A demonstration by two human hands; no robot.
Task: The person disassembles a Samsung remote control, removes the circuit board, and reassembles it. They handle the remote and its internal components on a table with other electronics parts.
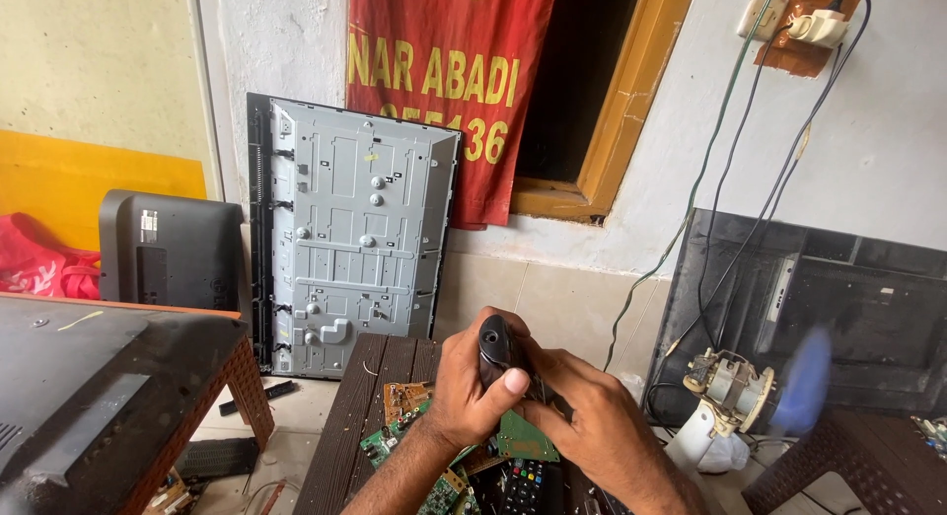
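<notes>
- Left hand point(473, 387): fingers wrapped round a dark, rounded, glossy handheld device point(496, 345), thumb pressed on its front; device held above the dark slatted table point(345, 426).
- Right hand point(602, 426): closed against the device's lower end; exact finger contact cannot be made out.
- Green circuit boards point(518, 438), flat with ragged edges, lie on the table beneath the hands, beside a black remote control point(525, 483) cut off by the frame edge.
- Grey ribbed metal panel chassis point(355, 229) leans upright against the wall.

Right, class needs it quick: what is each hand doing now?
Left hand: closed around a dark rounded tool handle.
Right hand: closed, gripping the same tool lower down.
</notes>
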